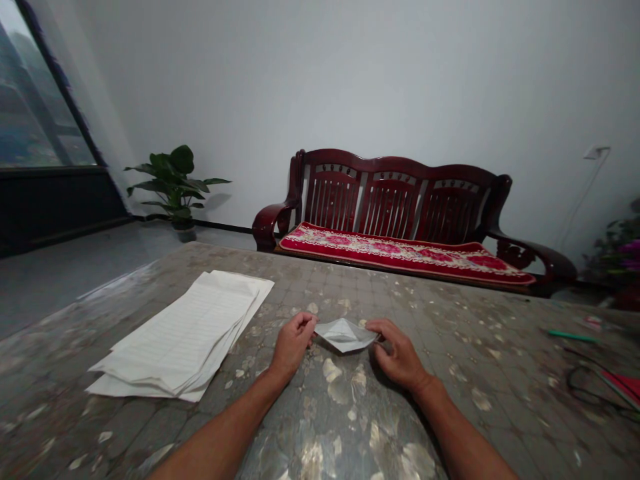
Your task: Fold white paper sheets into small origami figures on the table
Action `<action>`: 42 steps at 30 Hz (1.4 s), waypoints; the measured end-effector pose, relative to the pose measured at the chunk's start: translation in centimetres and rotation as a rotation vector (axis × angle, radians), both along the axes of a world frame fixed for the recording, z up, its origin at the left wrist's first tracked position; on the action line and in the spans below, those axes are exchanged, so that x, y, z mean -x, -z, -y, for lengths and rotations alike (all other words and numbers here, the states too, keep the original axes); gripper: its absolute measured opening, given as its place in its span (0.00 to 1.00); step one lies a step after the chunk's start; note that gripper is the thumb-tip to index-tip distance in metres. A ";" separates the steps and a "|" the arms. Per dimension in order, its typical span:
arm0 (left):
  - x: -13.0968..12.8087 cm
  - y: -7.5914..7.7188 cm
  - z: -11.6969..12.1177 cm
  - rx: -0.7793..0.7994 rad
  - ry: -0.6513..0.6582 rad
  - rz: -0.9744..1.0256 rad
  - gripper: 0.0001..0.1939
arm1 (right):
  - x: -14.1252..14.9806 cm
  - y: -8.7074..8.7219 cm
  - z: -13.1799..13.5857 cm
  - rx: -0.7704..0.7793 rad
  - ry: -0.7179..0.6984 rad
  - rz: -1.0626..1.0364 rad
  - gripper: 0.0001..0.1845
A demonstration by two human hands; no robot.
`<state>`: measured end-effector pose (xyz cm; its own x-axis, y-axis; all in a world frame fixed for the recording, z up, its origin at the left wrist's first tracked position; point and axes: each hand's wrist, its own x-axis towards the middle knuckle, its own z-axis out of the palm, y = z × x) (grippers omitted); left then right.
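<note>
Left hand point(293, 347): forearm reaching forward, fingers curled, grip clenched in a pinch on the left point of a folded white paper shape point(345, 335). Right hand point(400, 357): wrist turned inward, grip pinching the right point. Shape sits between both hands, over a mottled grey-and-gold bench point(325, 287). Beside the left hand: loose stack of white ruled paper sheets point(180, 333).

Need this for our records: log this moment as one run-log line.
left hand: pinches folded white paper | right hand: holds opposite end | beside: lined paper stack
</note>
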<state>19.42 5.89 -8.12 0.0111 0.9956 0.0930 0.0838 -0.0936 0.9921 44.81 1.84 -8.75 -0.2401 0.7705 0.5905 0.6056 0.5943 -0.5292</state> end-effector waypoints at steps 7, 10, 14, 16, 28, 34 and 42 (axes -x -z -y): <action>-0.1 0.4 -0.1 -0.016 -0.017 -0.020 0.16 | 0.2 -0.5 0.4 0.172 0.029 -0.084 0.20; 0.0 0.4 -0.1 -0.059 -0.051 -0.063 0.15 | 0.3 -0.7 0.5 0.225 0.046 -0.087 0.19; -0.1 0.2 0.2 -0.138 -0.093 -0.120 0.13 | 0.7 -0.8 0.6 0.249 0.048 -0.123 0.19; -0.1 0.0 0.3 -0.153 -0.102 -0.132 0.12 | 0.8 -0.8 0.6 0.249 0.032 -0.143 0.19; 0.2 -0.2 -0.6 -0.060 -0.115 -0.016 0.14 | 0.1 -0.6 0.3 0.122 -0.060 -0.054 0.24; -0.2 -0.2 -1.0 -0.011 -0.099 0.076 0.17 | 0.3 -0.5 0.0 0.021 0.000 0.047 0.08; 0.0 -0.3 -1.1 0.020 -0.075 0.101 0.22 | -0.2 -0.9 -0.2 -0.060 0.141 0.019 0.07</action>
